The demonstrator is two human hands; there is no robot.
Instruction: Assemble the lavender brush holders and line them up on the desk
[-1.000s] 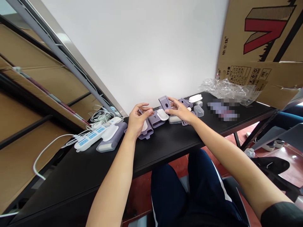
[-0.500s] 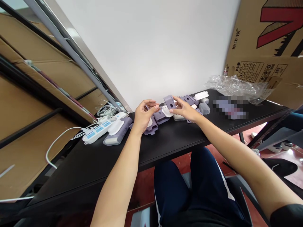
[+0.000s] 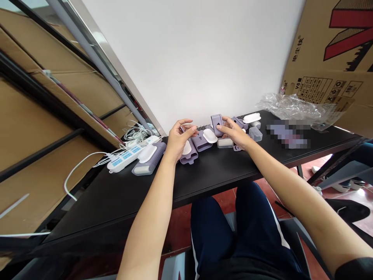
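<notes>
My left hand (image 3: 180, 138) is closed in a pinch, thumb against fingers, at the end of a thin dark coil spring (image 3: 204, 127). The spring stretches toward my right hand (image 3: 233, 130), which grips a purple plastic housing (image 3: 216, 123) with a dark hole in it. Whether the spring joins the housing cannot be made out. Below lie two more purple shells, one (image 3: 203, 142) in the middle and one (image 3: 190, 156) partly behind my left hand. A white oval piece (image 3: 210, 136) rests on the middle shell, and a clear-cased white block (image 3: 225, 143) lies beside it.
At the left are a white power strip (image 3: 124, 158) with cables and a purple unit (image 3: 150, 158). To the right sit a clear box (image 3: 255, 134), a white cover (image 3: 252, 118) and crumpled plastic film (image 3: 297, 107). A large carton (image 3: 329, 66) stands behind, against the white wall (image 3: 198, 58).
The view has shifted slightly. The right hand has drawn the purple housing a little away from the left hand, and more of the spring and the white oval piece now shows between them.
</notes>
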